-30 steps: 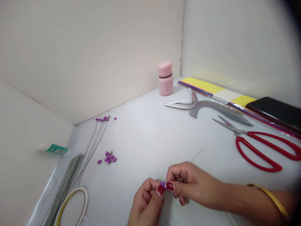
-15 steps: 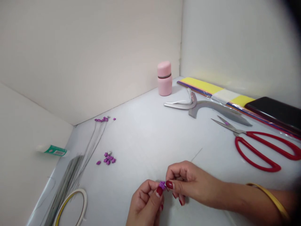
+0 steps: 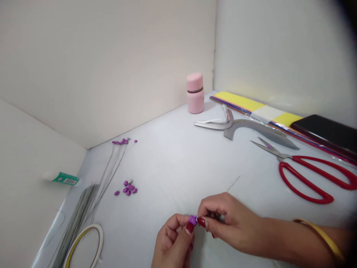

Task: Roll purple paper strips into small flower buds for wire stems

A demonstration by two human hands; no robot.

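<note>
Between the thumb and forefinger of my left hand (image 3: 174,238) is a small purple folded paper star (image 3: 192,219). My right hand (image 3: 225,223) is closed in a pinch right beside the star's right edge. A thin wire (image 3: 233,183) sticks out past the back of this hand, toward the upper right; its other end is hidden by the fingers. To the left on the table lies a small cluster of purple stars (image 3: 129,188), with a single star (image 3: 116,192) apart from it. Farther back, several purple stars (image 3: 122,141) sit on wire stems.
Red-handled scissors (image 3: 306,178) lie open at right, near grey and white paper strips (image 3: 256,128), a dark phone (image 3: 329,130) and packed coloured paper (image 3: 240,99). A pink bottle (image 3: 195,95) stands at the back. Left are bundled wires (image 3: 75,223), a tape roll (image 3: 100,238) and a green-labelled tube (image 3: 65,178).
My right hand has turned slightly and its lower fingers have curled in, more hidden now. The star stays in my left hand, nearly unmoved.
</note>
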